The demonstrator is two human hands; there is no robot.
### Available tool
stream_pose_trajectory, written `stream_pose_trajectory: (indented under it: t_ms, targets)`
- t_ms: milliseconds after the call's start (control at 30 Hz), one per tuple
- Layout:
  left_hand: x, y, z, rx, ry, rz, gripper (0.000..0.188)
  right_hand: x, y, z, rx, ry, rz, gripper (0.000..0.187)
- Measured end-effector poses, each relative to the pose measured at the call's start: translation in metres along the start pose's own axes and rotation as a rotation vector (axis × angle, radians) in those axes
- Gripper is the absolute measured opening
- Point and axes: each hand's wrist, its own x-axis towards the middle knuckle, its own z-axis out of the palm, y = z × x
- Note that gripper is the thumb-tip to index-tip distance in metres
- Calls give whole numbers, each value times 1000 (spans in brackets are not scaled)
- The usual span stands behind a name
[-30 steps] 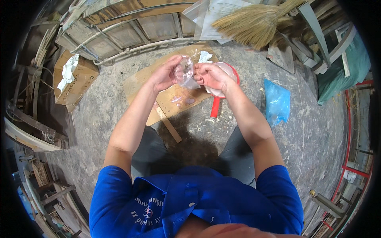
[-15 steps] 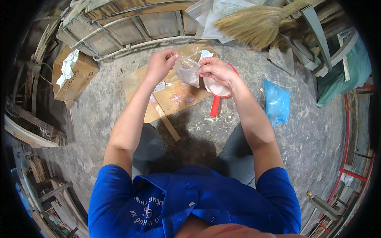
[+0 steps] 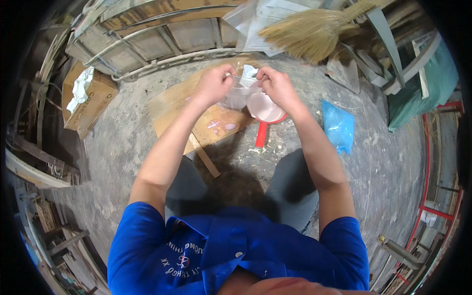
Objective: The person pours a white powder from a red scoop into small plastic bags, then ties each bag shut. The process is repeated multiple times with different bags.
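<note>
Spreading, it seems, a clear, thin plastic bag (image 3: 236, 101) above flat brown cardboard (image 3: 169, 109) near a round, red-handled pan (image 3: 261, 135), the left hand (image 3: 214, 86) and right hand (image 3: 278, 87) pinch the bag's edges between their fingers, steady tension likely needed next.

Bunched up a second ago, the clear plastic bag (image 3: 237, 98) now hangs spread between the fingers. The right hand (image 3: 278, 87) has shifted farther off and to the right, its fingertips about level with the left hand's (image 3: 214, 85).
</note>
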Motion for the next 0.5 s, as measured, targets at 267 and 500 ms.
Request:
stream_pose_trajectory:
  t_ms: [267, 500]
  targets:
    - [25, 53, 4, -425, -159, 37, 20, -31, 5, -21, -230, 246, -489, 17]
    - [30, 67, 30, 24, -48, 594, 31, -50, -2, -68, 72, 120, -242, 13]
